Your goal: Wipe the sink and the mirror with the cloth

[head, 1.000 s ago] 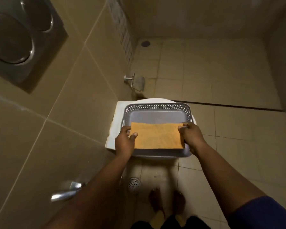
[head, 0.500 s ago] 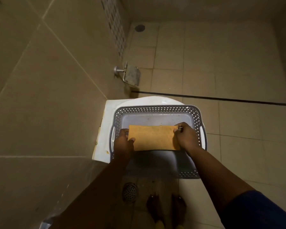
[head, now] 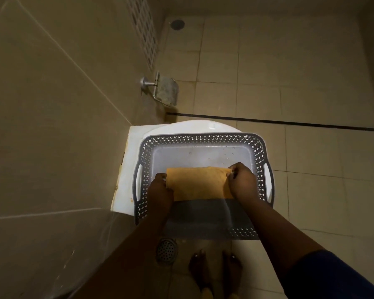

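Observation:
An orange cloth (head: 199, 183), folded flat, lies stretched between my two hands inside a grey perforated plastic basket (head: 201, 139). My left hand (head: 159, 188) grips the cloth's left edge. My right hand (head: 242, 182) pinches its right edge near the upper corner. The basket rests on top of a white toilet (head: 125, 169) against the tiled wall. No sink or mirror is in sight.
A metal paper holder (head: 164, 89) sticks out of the left wall above the toilet. A round floor drain (head: 166, 250) lies by my bare feet (head: 216, 270). Another drain (head: 177, 24) sits in the far corner. A dark strip (head: 289, 123) crosses the tiled floor.
The view has tilted down and the flush plate has left the frame. Both hands have carried the cloth lower into the basket, and the cloth looks folded narrower.

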